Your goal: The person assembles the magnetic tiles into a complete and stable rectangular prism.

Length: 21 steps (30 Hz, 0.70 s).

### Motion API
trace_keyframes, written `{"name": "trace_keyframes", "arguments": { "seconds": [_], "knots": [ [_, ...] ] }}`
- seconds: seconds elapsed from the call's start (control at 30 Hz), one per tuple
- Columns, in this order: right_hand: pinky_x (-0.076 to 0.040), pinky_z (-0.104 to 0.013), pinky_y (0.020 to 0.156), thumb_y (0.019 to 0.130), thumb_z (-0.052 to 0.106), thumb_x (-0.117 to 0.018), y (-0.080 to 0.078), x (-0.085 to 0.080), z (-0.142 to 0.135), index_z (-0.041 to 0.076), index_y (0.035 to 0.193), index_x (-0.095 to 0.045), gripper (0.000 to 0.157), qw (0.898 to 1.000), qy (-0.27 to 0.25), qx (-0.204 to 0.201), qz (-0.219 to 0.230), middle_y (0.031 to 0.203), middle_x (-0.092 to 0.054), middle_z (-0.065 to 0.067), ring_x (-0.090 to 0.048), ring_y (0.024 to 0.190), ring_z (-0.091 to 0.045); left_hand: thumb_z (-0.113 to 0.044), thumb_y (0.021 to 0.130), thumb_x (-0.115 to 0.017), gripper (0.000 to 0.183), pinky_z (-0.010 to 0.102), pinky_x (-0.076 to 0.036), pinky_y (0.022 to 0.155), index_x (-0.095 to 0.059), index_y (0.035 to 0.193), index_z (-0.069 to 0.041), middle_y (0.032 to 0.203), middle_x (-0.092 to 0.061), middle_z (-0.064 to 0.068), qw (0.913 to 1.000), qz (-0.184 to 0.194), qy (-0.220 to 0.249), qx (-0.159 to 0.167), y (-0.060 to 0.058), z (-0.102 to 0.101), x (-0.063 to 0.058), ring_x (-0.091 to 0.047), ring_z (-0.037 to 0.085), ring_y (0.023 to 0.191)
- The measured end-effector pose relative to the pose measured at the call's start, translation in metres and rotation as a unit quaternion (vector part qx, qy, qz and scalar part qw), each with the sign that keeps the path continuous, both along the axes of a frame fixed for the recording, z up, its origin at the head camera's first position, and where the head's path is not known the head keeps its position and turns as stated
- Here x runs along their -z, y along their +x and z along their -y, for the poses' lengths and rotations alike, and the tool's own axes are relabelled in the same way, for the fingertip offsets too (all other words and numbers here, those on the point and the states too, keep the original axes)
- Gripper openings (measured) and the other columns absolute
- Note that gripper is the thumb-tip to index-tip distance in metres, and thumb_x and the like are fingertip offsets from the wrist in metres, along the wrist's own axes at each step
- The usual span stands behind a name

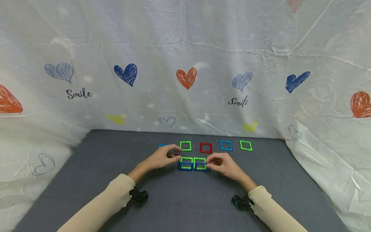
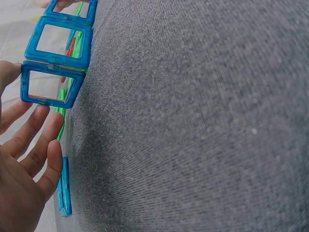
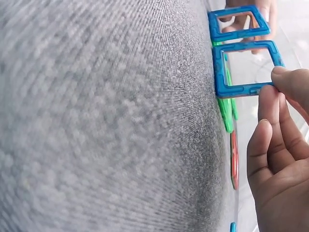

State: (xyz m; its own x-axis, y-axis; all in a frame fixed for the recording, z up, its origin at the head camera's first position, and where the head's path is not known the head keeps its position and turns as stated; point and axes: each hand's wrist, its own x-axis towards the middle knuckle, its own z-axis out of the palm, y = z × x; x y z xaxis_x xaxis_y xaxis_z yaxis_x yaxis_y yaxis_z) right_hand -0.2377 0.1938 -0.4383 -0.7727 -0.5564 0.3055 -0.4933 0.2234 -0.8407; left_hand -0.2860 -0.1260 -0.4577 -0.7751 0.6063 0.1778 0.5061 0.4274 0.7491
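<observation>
My right hand [image 1: 224, 165] pinches an upright blue square magnetic tile [image 3: 219, 72] at its upper outer corner, between thumb and fingertips. A second upright blue tile [image 1: 185, 169] stands beside it, edge to edge. With thumb and index finger, my left hand [image 1: 163, 157] grips a third blue tile [image 2: 48, 102] at the left end, set at an angle to the second tile. The other left fingers are spread. Two green tiles [image 1: 186, 157] show directly behind the blue pair in the head view, partly overlapped by it. All tiles are hollow frames.
A row of tiles lies farther back: a partly covered blue one [image 1: 162, 145], a green one [image 1: 185, 141], a red one [image 1: 206, 152], another blue one [image 1: 226, 149] and another green one [image 1: 246, 149]. The dark grey table [image 1: 185, 206] ends at a white printed curtain [image 1: 156, 64].
</observation>
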Motion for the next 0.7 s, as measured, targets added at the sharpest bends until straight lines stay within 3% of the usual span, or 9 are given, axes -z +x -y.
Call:
{"name": "trace_keyframes", "arguments": {
  "seconds": [0.7],
  "knots": [
    [-0.053, -0.029, 0.062, 0.092, -0.012, -0.069, 0.0007, -0.0005, 0.002, -0.009, 0.103, -0.07, 0.012, 1.0, -0.006, -0.008, -0.001, 0.091, -0.068, -0.02, -0.065, 0.075, -0.029, -0.029, 0.103, -0.065, 0.041, 0.035, -0.054, 0.083, -0.061, 0.133, -0.002, 0.126, -0.063, 0.015, 1.0, -0.003, 0.0, 0.001, 0.0002, 0.0, 0.0002, -0.068, 0.019, 0.098]
  ]
}}
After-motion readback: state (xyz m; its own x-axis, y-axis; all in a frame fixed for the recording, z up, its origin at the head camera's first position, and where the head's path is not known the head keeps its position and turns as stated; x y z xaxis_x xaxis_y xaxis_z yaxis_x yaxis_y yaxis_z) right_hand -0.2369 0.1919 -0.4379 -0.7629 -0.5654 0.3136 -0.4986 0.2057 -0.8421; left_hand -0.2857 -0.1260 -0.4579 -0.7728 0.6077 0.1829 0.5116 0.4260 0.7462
